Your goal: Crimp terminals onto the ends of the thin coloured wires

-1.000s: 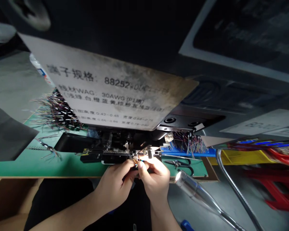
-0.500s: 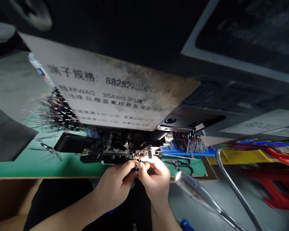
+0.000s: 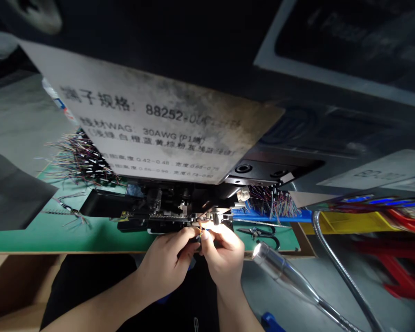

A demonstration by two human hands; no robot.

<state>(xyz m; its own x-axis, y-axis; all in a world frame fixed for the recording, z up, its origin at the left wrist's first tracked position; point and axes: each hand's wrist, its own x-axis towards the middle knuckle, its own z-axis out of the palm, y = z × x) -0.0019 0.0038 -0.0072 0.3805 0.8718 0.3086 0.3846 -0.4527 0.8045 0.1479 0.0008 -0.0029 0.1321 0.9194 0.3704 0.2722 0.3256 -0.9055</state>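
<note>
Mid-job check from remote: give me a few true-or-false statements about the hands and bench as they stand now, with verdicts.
1. The left hand and right hand meet at thin coloured wires just below a metal jig. True.
2. The sign above the jig reads 30AWG. True.
3. The gooseneck lamp is off. False: its head is lit.
4. The black-handled snips lie in the yellow bin. False: they lie on the green mat.

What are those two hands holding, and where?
The left hand and right hand pinch thin coloured wires near their ends, in front of a black metal machine.
</note>
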